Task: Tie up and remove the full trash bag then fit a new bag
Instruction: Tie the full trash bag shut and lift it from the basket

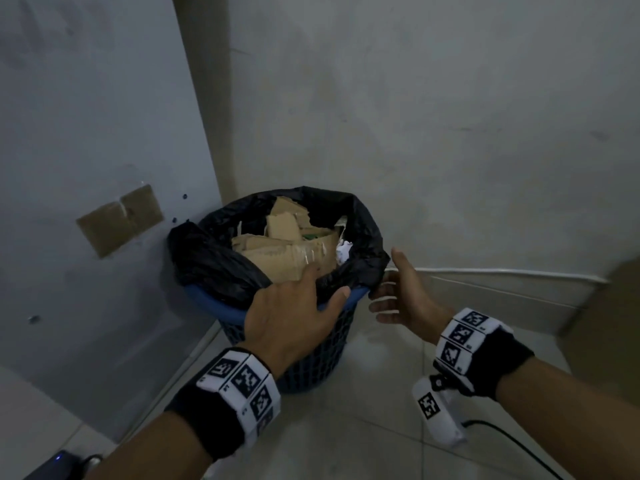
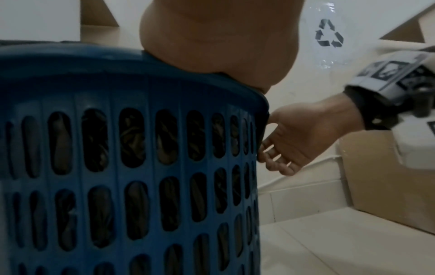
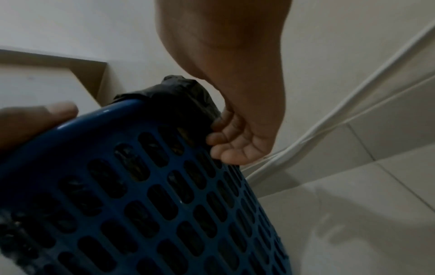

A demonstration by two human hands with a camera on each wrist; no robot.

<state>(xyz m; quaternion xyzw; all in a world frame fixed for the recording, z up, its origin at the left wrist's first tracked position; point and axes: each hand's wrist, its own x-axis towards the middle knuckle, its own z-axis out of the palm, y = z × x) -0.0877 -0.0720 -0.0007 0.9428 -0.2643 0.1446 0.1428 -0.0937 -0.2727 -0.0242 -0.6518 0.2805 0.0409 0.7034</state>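
A blue perforated bin (image 1: 322,344) stands in a corner, lined with a black trash bag (image 1: 207,258) full of torn cardboard (image 1: 277,251) and a clear bottle. My left hand (image 1: 294,306) rests on the near rim with fingers spread straight, holding nothing; its palm (image 2: 212,37) sits on the bin (image 2: 132,148). My right hand (image 1: 398,296) is at the rim's right side, thumb raised. Its loosely curled fingers (image 3: 235,141) touch the bag's edge (image 3: 179,98) where it hangs over the bin (image 3: 153,204). The right hand (image 2: 289,141) also shows beside the bin wall.
Walls close in behind and to the left of the bin. A cardboard box (image 1: 609,323) stands at the right, and a white cable (image 1: 502,273) runs along the skirting. A black cable (image 1: 512,445) trails over the tiled floor. A recycling sign (image 2: 328,33) is on the wall.
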